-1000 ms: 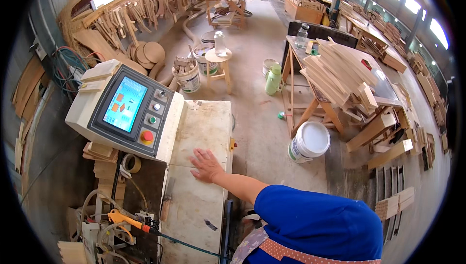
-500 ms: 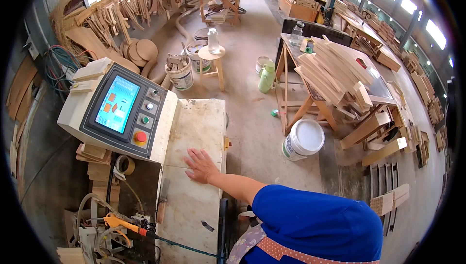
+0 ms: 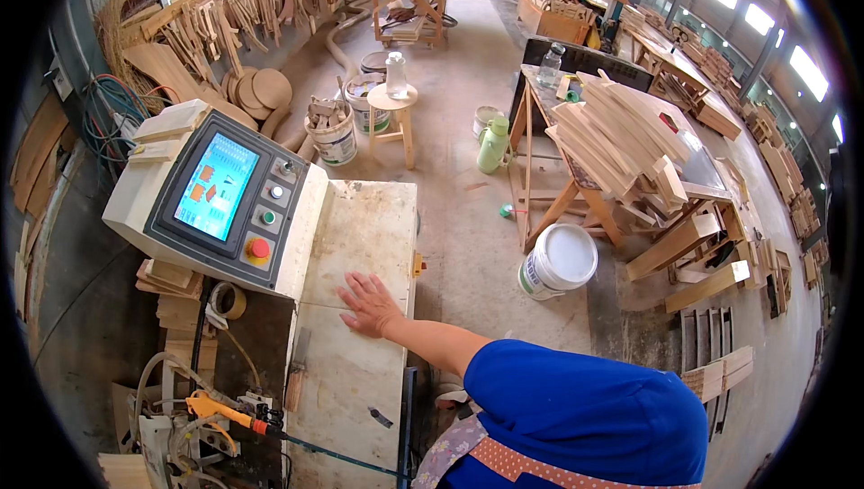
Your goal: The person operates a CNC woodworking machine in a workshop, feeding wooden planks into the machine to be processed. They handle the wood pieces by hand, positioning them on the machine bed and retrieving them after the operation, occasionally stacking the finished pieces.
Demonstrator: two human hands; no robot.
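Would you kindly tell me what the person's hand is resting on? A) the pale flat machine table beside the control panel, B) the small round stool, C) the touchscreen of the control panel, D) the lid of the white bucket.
A: the hand lies flat, fingers spread, on the pale machine table, right of the control panel.

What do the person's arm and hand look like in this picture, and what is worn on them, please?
Only one hand shows, bare, with no glove, ring or watch visible. The forearm is bare too. A short blue sleeve covers the upper arm, and a patterned apron strap crosses the blue shirt.
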